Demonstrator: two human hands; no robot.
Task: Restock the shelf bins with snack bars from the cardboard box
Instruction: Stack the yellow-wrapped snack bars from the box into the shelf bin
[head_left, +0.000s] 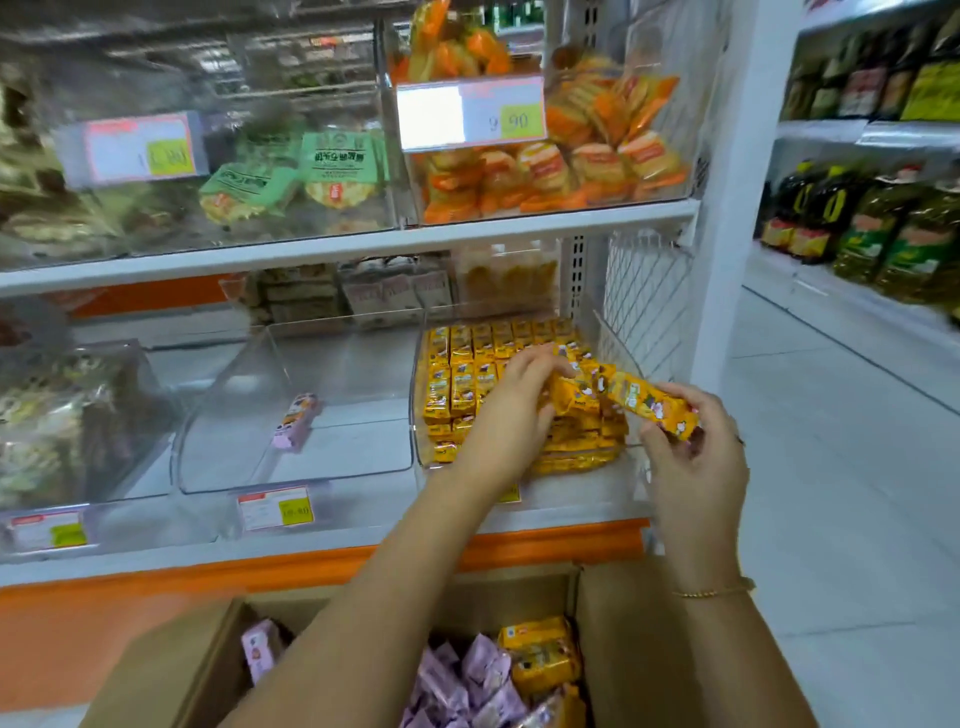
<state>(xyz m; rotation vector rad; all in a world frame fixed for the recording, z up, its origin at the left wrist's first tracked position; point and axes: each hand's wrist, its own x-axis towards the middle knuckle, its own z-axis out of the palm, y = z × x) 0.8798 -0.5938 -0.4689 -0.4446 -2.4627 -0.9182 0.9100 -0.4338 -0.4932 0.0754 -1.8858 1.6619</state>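
My left hand (519, 400) reaches into the right clear bin (418, 415) on the lower shelf and grips a yellow snack bar (569, 395) above the rows of yellow bars (457, 379) stacked there. My right hand (691, 457) pinches another yellow snack bar (649, 402) just in front of that bin's right side. The open cardboard box (639, 639) sits below at the bottom, holding pink wrapped bars (467, 680) and a few yellow bars (543, 654). The middle clear bin (234, 415) holds a single pink bar (296, 421).
A left bin (78, 415) holds dark and pale packets. The upper shelf carries bins of green packets (311, 166) and orange packets (571, 161) with price tags. A white post (727, 208) bounds the shelf on the right; bottles (883, 223) line the far aisle.
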